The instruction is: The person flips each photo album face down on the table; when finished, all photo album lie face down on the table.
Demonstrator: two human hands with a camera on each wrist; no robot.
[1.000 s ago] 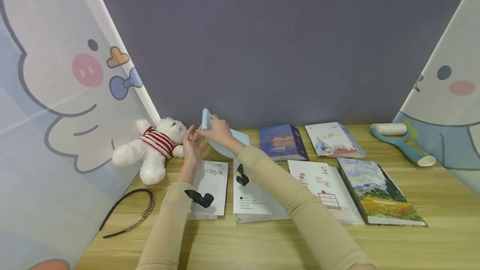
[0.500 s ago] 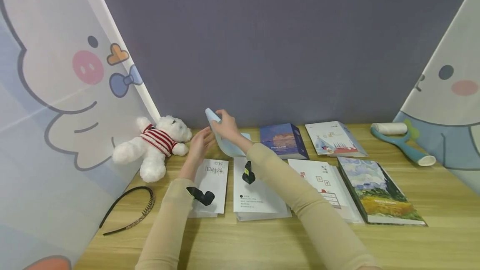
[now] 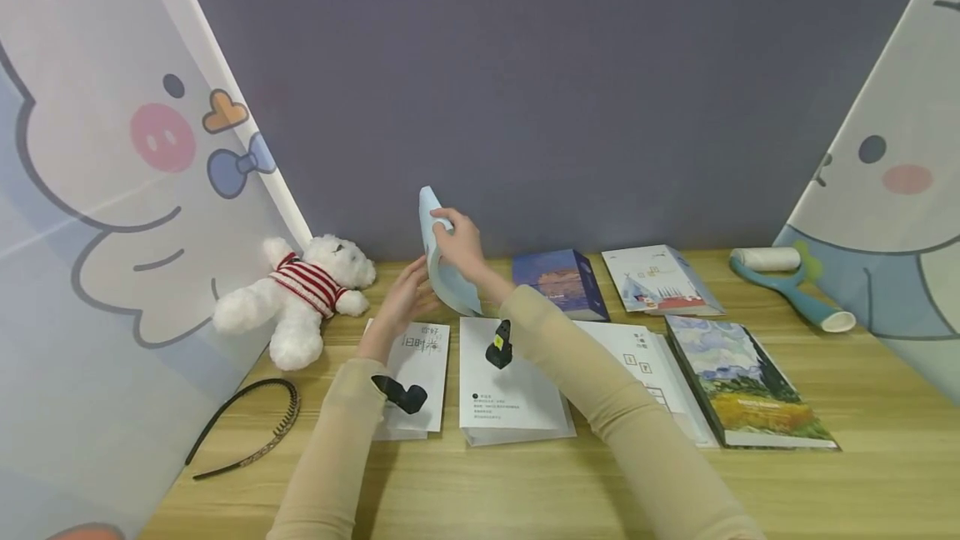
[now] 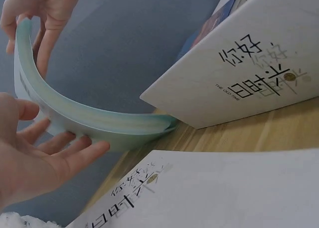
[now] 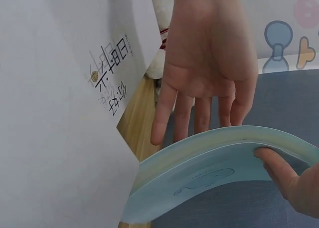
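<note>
A light blue soft-covered booklet (image 3: pixel 446 277) stands bent in a curve behind the front row of books. My right hand (image 3: pixel 460 242) grips its raised upper end, the thumb pressed on a cover with a faint line drawing in the right wrist view. The booklet's other end dips close to the wooden table. Against the outer side of the bend lies my left hand (image 4: pixel 42 163), palm up, its fingers extended along the cover. Two white albums (image 3: pixel 417 373) with black lettering are just in front, one under each forearm.
A white plush bear (image 3: pixel 309 290) in a striped shirt sits at the left, with a black headband (image 3: pixel 294 419) nearer me. Rightward lie a blue photo album (image 3: pixel 555 282), a tent-picture album (image 3: pixel 656 277), a landscape-cover album (image 3: pixel 750 390) and a lint roller (image 3: pixel 795 290). A grey partition (image 3: pixel 600 107) stands behind.
My right hand has lifted the booklet's upper end higher and slightly to the right, and the booklet stands more upright. My left hand has followed to the right along its outer side.
</note>
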